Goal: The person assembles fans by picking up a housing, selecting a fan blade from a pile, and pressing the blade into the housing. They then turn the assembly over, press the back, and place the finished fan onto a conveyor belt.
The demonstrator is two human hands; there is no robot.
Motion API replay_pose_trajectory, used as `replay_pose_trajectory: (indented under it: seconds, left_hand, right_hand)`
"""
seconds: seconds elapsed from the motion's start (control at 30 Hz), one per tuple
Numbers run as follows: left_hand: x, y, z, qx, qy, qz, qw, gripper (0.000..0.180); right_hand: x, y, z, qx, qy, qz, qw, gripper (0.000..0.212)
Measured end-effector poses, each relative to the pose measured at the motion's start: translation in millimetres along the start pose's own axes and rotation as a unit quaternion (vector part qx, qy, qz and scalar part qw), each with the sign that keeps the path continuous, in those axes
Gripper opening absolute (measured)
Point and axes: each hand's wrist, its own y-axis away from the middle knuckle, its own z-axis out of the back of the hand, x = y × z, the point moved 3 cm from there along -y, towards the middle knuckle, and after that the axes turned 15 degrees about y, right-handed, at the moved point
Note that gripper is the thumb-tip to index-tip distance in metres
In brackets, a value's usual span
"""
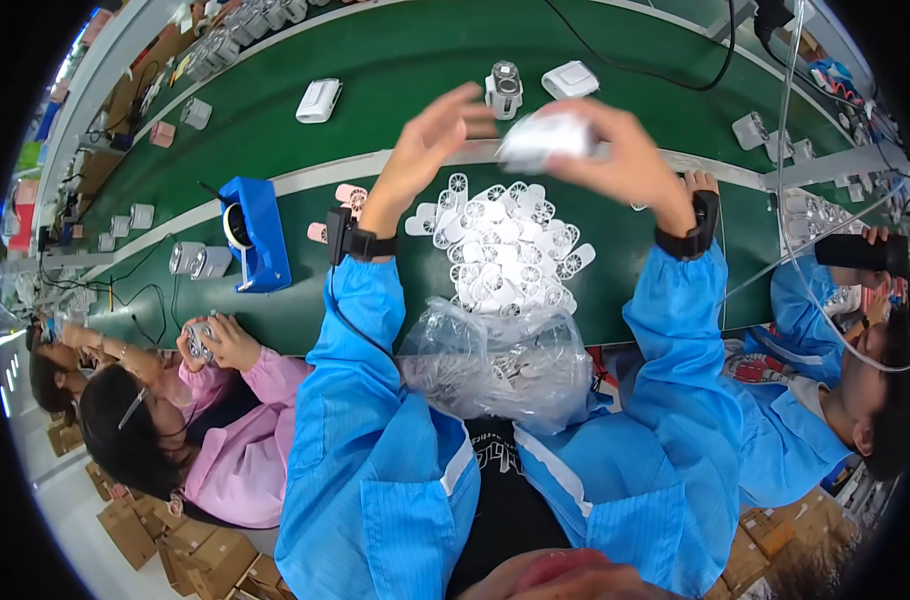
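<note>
My right hand [625, 150] is raised over the far edge of the work surface, its fingers closed round a white plastic housing [547, 140] that is blurred by motion. To its left, my left hand [437, 140] is held up with fingers stretched out and nothing in them. Below both hands lies a heap of white plastic covers [515, 240] with round spoked grilles. A clear plastic bag [500, 365] with more such pieces rests at the near edge, against my body. Beyond my hands stands a grey housing [504, 90] with a round top.
White housings [318, 100] sit on the green conveyor belt [405, 70]. Pink covers [351, 198] lie left of the heap, near a blue tape dispenser [260, 235]. A pink-sleeved person [240, 430] handles a round part at left; another person [790, 420] sits at right. A metal post [781, 130] rises at right.
</note>
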Motion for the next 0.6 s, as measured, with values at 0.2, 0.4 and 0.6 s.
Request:
replay_pose_trajectory:
  seconds: [0.2,0.4,0.6]
  left_hand:
    - [12.3,101.6,25.0,0.187,0.006,0.107,0.976,0.065]
    - [35.8,180.4,49.8,-0.116,0.22,0.155,0.956,0.061]
    - [19.2,171.4,2.5,-0.109,0.22,0.154,0.957,0.053]
  right_hand:
    - [57.3,1.1,-68.0,0.08,0.046,0.131,0.987,0.037]
    - [-15.6,28.6,-127.5,-0.015,0.23,0.058,0.971,0.035]
    - [-21.6,34.5,-129.4,-0.048,0.09,0.011,0.995,0.024]
